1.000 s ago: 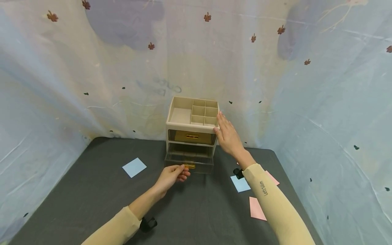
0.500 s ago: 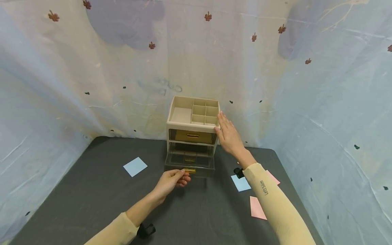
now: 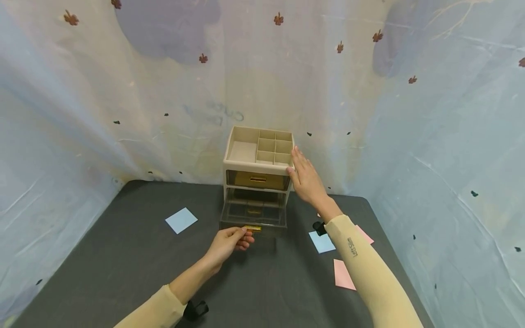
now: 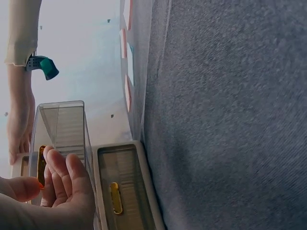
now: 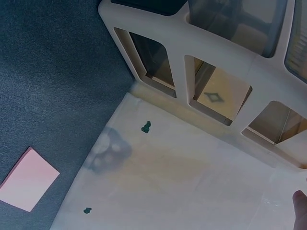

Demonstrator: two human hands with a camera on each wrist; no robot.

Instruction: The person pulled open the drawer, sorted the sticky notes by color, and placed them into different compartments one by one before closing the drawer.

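Observation:
A cream desktop organizer (image 3: 242,165), with sectioned trays on top, stands at the back of the table. Its middle clear drawer (image 3: 234,212) juts out toward me. My left hand (image 3: 224,246) pinches that drawer's gold handle (image 3: 253,228); in the left wrist view the thumb and fingertips meet at the handle (image 4: 41,166). My right hand (image 3: 307,180) lies with straight fingers against the organizer's upper right side. Only a bit of a right-hand digit (image 5: 301,208) shows in the right wrist view, near the organizer's side frame (image 5: 180,79) with its cut-out windows.
On the dark table (image 3: 135,255), a blue sticky note pad (image 3: 182,220) lies to the left. Another blue pad (image 3: 321,243) and pink pads (image 3: 343,274) lie by my right forearm. A patterned cloth (image 3: 262,82) hangs close behind the organizer.
My left hand has drawn the middle drawer further out toward me, mostly in the first half second. My right hand has stayed against the organizer's side.

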